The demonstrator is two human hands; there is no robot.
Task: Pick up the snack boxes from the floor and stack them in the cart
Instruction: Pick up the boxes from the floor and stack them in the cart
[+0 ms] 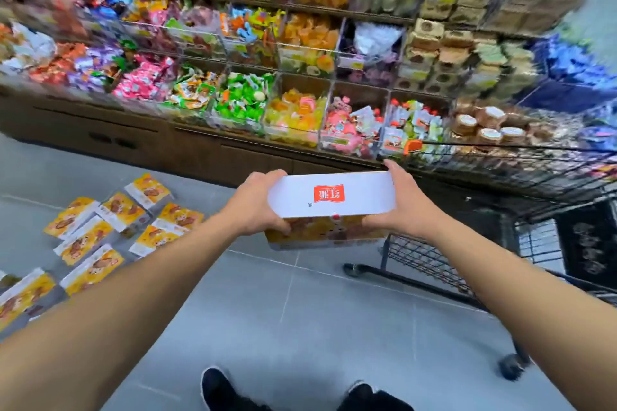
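I hold one snack box (330,198) in mid-air in front of me, its white side with a red logo facing up and its yellow printed face toward me. My left hand (258,202) grips its left end and my right hand (402,202) grips its right end. Several more yellow snack boxes (100,237) lie scattered on the grey floor at the left. The black wire cart (500,177) stands at the right, its near corner just beyond my right hand. The inside of the cart's basket is blurred.
A long shelf unit (300,60) with clear bins of colourful sweets runs across the back, with dark wooden cabinets (200,150) beneath. The cart's wheel (512,365) is at the lower right. My black shoes (217,390) stand on the tiled floor.
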